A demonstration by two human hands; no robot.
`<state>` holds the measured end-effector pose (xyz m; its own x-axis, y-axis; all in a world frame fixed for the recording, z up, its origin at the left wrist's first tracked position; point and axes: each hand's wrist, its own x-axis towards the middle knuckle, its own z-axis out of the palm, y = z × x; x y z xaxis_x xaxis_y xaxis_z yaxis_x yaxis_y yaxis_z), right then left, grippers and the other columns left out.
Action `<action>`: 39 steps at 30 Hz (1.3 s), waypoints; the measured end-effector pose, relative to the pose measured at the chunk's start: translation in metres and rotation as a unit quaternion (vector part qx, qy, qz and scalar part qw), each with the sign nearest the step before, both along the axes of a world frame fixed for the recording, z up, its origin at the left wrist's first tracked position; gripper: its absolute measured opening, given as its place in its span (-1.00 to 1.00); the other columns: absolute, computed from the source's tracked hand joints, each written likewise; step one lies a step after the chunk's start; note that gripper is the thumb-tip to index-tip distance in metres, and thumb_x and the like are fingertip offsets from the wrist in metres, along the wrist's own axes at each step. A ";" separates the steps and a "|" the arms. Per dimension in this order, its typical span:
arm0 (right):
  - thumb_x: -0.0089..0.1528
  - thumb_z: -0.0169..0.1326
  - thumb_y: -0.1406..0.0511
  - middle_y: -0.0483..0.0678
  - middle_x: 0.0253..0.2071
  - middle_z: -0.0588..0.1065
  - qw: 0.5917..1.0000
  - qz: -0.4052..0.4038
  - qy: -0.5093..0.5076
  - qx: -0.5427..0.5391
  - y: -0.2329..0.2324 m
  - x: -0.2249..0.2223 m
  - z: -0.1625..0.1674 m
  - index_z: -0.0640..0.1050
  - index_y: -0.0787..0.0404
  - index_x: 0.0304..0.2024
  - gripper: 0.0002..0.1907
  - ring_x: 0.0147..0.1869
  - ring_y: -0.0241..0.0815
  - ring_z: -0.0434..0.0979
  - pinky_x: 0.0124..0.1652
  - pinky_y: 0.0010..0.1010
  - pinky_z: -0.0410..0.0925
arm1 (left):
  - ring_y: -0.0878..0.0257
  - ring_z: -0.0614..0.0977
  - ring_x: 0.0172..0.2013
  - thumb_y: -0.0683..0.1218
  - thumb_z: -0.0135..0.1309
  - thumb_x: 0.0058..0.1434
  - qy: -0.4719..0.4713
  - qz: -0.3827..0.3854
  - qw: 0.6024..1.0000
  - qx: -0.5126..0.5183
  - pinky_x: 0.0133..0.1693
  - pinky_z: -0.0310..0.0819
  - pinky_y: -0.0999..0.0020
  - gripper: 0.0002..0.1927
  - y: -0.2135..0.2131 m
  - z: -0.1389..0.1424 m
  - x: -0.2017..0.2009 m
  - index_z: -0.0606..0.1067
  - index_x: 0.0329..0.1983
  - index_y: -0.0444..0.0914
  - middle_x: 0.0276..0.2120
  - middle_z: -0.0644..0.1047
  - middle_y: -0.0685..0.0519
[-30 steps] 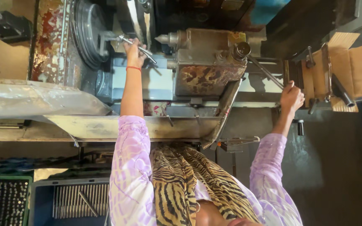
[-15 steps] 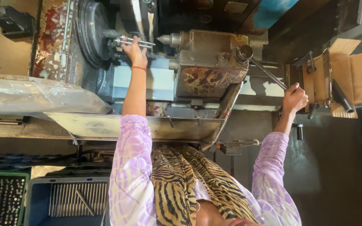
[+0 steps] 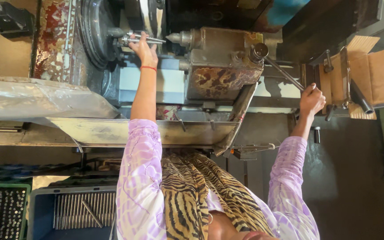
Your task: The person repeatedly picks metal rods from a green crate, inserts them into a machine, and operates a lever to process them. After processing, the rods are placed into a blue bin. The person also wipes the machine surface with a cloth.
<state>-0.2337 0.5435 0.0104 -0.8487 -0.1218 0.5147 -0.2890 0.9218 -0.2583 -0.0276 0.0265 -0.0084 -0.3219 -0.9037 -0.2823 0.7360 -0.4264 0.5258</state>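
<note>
Left hand (image 3: 144, 48) grips a metal rod (image 3: 142, 39) at the lathe chuck (image 3: 95, 33), just left of the tailstock (image 3: 218, 60). Right hand (image 3: 312, 100) closed around the long lever (image 3: 283, 73).

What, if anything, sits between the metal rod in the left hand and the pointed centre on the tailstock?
Nothing visible. The left hand holds the metal rod at the chuck, and the gap from the rod's tip to the pointed centre looks open. The right hand grips the lever, off to the side.
</note>
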 end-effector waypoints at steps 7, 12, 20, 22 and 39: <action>0.49 -0.12 0.06 0.33 -0.37 0.54 0.998 0.010 -0.064 0.019 0.013 0.012 -0.008 0.65 0.23 -0.28 -0.51 -0.23 0.47 0.52 -0.18 0.23 0.35 | 0.11 0.50 -0.03 -0.28 0.14 0.24 0.033 -0.007 0.999 0.002 0.22 0.04 -0.60 -0.46 0.003 0.004 -0.002 0.19 0.16 -0.03 -0.10 0.45 -0.02; 0.55 -0.12 0.03 0.30 -0.30 0.53 0.995 0.089 -0.044 -0.012 0.021 0.006 -0.003 0.53 0.32 -0.23 -0.49 -0.16 0.42 0.53 -0.16 0.17 0.34 | 0.12 0.49 -0.03 -0.28 0.13 0.23 0.026 -0.011 1.000 0.006 0.19 0.14 -0.47 -0.44 0.001 -0.005 -0.008 0.17 0.17 -0.05 -0.08 0.43 -0.02; 0.49 0.03 0.00 0.15 -0.22 0.54 0.844 -0.137 -0.124 -0.503 0.052 0.118 -0.098 0.53 0.30 -0.04 -0.55 -0.23 0.10 0.53 -0.25 -0.10 0.37 | 0.39 0.27 -0.63 -0.19 0.14 0.33 0.002 0.078 0.995 -0.055 -0.60 0.09 0.43 -0.74 -0.002 0.035 -0.025 0.25 -0.19 -0.19 -0.57 0.26 0.18; 0.48 0.04 -0.01 0.12 -0.21 0.54 0.729 -0.207 -0.218 -0.615 0.052 0.179 -0.142 0.53 0.27 -0.04 -0.55 -0.25 0.05 0.53 -0.28 -0.16 0.37 | 0.44 0.24 -0.65 -0.13 0.13 0.39 0.058 0.045 0.985 -0.157 -0.60 0.06 0.46 -0.77 0.010 0.054 -0.011 0.29 -0.24 -0.18 -0.60 0.25 0.22; 0.40 -0.01 0.10 0.07 -0.27 0.58 0.652 0.012 -0.453 -0.608 -0.050 0.241 -0.191 0.47 0.36 0.08 -0.56 -0.45 -0.15 0.56 -0.54 -0.42 0.37 | 0.53 0.36 -0.61 -0.05 0.36 0.20 -0.518 0.029 0.689 -0.506 -0.55 0.24 0.47 -0.66 0.125 -0.015 0.280 0.43 -0.51 -0.23 -0.64 0.32 0.32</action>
<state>0.0068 0.4931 -0.1809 -0.8772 -0.1092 -0.4676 0.4787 -0.1247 -0.8691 0.2524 0.1515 -0.0230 -0.3774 -0.8089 0.4509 -0.2565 0.5591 0.7884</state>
